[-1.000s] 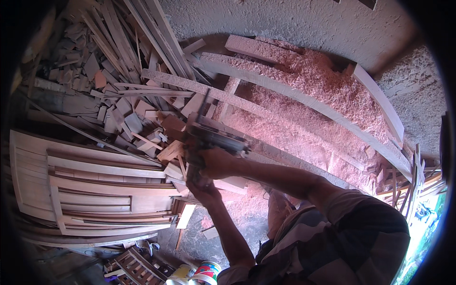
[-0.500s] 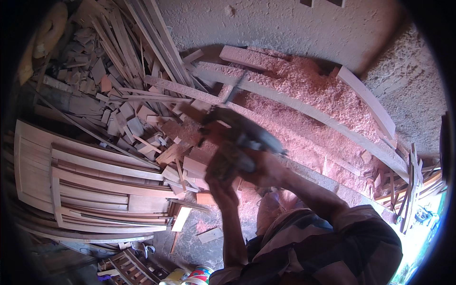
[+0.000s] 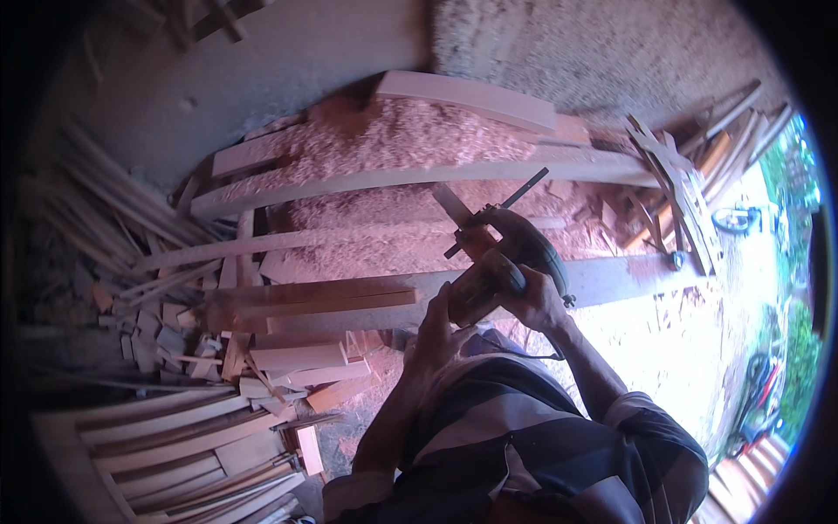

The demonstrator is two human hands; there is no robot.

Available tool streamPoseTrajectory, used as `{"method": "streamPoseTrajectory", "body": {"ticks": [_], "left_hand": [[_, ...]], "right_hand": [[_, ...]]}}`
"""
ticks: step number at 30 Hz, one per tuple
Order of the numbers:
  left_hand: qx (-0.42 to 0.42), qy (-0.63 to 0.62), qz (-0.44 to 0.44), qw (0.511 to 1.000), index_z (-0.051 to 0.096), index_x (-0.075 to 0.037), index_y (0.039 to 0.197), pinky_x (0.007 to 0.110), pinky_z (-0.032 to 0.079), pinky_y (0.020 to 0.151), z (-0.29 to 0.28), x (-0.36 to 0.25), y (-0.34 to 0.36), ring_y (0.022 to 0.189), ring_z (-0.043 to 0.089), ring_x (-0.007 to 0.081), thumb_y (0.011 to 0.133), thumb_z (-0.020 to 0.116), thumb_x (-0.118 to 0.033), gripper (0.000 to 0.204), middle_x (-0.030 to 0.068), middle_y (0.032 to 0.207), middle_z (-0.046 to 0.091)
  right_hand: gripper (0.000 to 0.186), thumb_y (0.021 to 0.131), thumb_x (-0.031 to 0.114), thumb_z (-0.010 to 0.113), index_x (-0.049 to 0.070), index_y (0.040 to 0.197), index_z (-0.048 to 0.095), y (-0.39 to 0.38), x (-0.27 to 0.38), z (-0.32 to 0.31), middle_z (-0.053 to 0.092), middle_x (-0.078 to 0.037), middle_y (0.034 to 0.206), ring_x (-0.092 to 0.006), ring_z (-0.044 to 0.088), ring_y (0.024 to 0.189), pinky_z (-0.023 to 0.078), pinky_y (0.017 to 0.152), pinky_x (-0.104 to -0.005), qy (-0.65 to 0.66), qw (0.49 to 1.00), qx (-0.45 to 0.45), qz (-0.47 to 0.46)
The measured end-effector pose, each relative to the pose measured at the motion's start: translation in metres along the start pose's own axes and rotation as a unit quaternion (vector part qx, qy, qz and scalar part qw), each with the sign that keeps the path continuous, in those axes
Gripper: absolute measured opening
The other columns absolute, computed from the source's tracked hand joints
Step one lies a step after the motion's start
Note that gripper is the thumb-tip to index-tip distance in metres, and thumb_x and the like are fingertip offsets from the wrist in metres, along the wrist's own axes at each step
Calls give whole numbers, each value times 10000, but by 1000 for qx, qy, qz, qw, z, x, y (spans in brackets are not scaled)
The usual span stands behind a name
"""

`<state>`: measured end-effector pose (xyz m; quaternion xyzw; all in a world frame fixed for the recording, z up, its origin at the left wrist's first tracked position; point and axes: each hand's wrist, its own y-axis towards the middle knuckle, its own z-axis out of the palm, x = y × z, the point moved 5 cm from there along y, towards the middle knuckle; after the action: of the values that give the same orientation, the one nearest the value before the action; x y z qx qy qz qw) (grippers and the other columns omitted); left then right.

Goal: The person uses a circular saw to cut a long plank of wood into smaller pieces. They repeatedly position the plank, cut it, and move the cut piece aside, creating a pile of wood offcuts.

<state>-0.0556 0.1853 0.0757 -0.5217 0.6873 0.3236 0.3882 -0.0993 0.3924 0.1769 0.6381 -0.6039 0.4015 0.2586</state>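
Note:
I hold a dark power tool (image 3: 532, 244), resembling a circular saw, with a thin metal guide rod and flat base, tilted in front of my body. My right hand (image 3: 532, 301) is closed around its handle, at the right. My left hand (image 3: 441, 323) grips the tool's body from lower left. A cord hangs below it. Behind the tool lie a long plank bench (image 3: 611, 279) with a narrow brown board (image 3: 340, 297) on it at left, and long pale beams (image 3: 332, 188) covered in pinkish shavings (image 3: 367, 135).
Offcuts (image 3: 144, 336) pile up at left; curved wooden frames (image 3: 157, 445) fill the lower left. A wall (image 3: 567, 44) bounds the top, loose planks (image 3: 663, 192) lean at right. Beyond, a sunlit opening shows motorcycles (image 3: 755, 402) and greenery (image 3: 790, 375).
The view has swung rightward, bringing the bright opening and motorcycles further in. Both my hands still hold the tool, which has turned and moved rightward in the picture, away from the offcut pile.

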Motion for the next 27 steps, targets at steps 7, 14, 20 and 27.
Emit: {"method": "streamPoseTrajectory", "body": {"ticks": [7,14,20,27], "left_hand": [[129,10,-8,992,237,7,1547,470,477,1057,125,-8,30,1323,526,441,791,875,-263,1026,286,1437,482],[170,38,-64,983,185,13,1574,461,412,1126,185,1,32,1393,465,401,806,854,-287,1061,268,1467,463],[148,44,-1,988,317,-7,1539,463,421,1108,172,3,38,1378,487,370,846,827,-304,911,254,1438,503],[-107,116,-117,980,473,-5,1417,456,514,937,20,39,6,1206,586,342,898,781,-337,689,258,1414,496]], "right_hand": [[438,800,237,794,18,1159,670,-44,-105,-55,722,-248,955,-414,724,932,569,787,-462,1,997,-70,33],[486,835,247,747,44,1266,647,-62,-162,-62,721,-273,974,-445,714,929,574,824,-507,-35,993,-114,26],[538,853,245,712,62,1347,605,-69,-175,-42,713,-292,1007,-477,696,951,554,860,-558,-71,990,-115,27],[596,867,249,706,58,1412,555,-70,-168,-19,711,-302,974,-500,692,922,554,838,-572,-80,989,-122,5]]}}
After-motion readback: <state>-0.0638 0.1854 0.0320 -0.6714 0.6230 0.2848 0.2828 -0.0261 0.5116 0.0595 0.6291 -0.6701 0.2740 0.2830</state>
